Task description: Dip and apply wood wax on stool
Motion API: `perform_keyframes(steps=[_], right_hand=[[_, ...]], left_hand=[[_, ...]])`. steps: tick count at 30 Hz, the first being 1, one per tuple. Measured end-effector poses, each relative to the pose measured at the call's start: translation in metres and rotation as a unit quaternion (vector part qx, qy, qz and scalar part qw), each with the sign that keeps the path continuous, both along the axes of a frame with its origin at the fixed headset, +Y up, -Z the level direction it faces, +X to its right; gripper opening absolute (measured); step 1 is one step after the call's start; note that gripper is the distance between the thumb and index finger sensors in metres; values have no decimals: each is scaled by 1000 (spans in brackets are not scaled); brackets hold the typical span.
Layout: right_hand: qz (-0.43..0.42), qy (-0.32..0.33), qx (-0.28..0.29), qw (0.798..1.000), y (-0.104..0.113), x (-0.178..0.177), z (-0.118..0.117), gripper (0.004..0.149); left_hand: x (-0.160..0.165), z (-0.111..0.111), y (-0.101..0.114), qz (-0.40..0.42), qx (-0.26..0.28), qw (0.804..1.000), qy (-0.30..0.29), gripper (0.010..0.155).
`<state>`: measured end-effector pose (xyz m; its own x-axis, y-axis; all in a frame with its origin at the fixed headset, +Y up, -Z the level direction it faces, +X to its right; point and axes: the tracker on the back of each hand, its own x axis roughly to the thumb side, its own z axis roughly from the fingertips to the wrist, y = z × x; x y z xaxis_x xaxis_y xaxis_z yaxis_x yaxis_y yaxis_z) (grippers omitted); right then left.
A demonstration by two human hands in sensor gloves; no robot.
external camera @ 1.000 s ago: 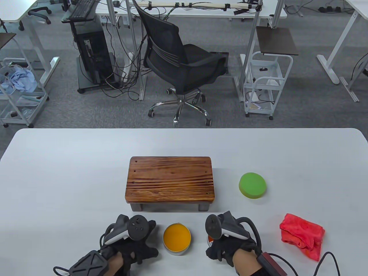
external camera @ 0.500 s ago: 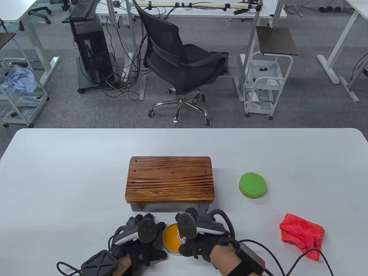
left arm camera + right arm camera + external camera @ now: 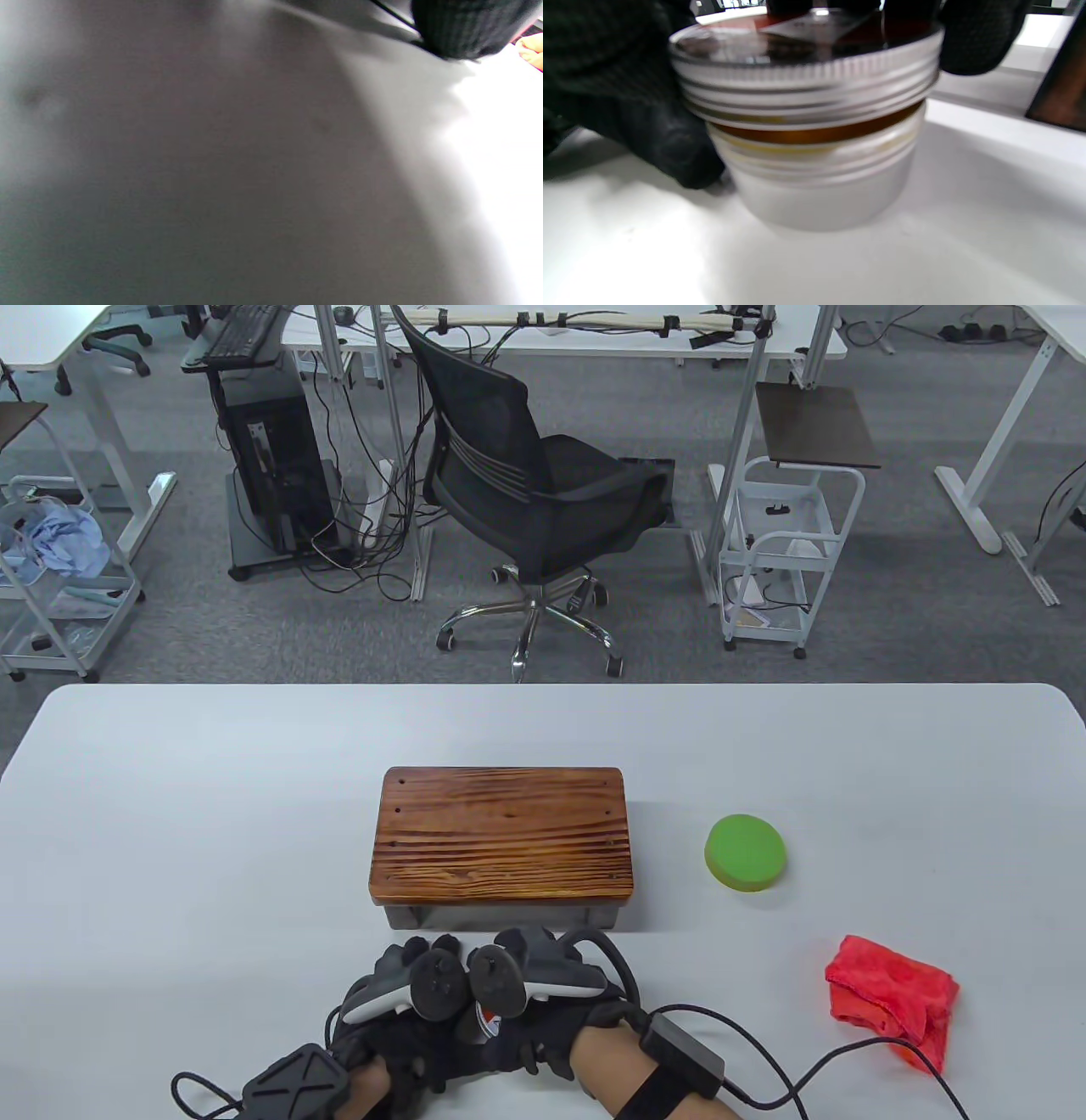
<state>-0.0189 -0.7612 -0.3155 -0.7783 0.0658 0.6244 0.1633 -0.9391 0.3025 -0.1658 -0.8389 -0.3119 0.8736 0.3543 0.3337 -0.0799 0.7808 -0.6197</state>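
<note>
My hands meet at the near worktop edge: my left hand steadies the wax tin from the side, though how its fingers lie I cannot tell, and my right hand grips the lid over the tin. From above, both hands hide the tin; only the right wrist view shows amber wax under the tilted lid. The stool stands just beyond, a green sponge and red cloth to its right.

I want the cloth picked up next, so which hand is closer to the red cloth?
Right. The right hand is at the wax tin, holding its lid, left of the red cloth. The left hand is farther left, beyond the right hand.
</note>
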Motion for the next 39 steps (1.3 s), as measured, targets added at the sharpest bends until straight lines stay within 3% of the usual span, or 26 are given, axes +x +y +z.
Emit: perform_keyframes(steps=[24,28,33,36,39], right_hand=[[12,-1,10,1000,-9,-1,2,91],[10,4,-23,1000,-2,10,-2,94],[-9,92,-35,995,13,22,-10,88],[37,136,-48,989,12,15,-8,82],[99,173,-26,979,11,4,-4,81]], left_hand=[[0,0,-2,2,-8,1000,3,80],[0,0,-2,2,-8,1000,3,79],[-1,0,-1,4,-9,1000,5,79],[-1,-1,-1,4,-9,1000,5,79],[-1,-1,-1,4,-9,1000,5,78]])
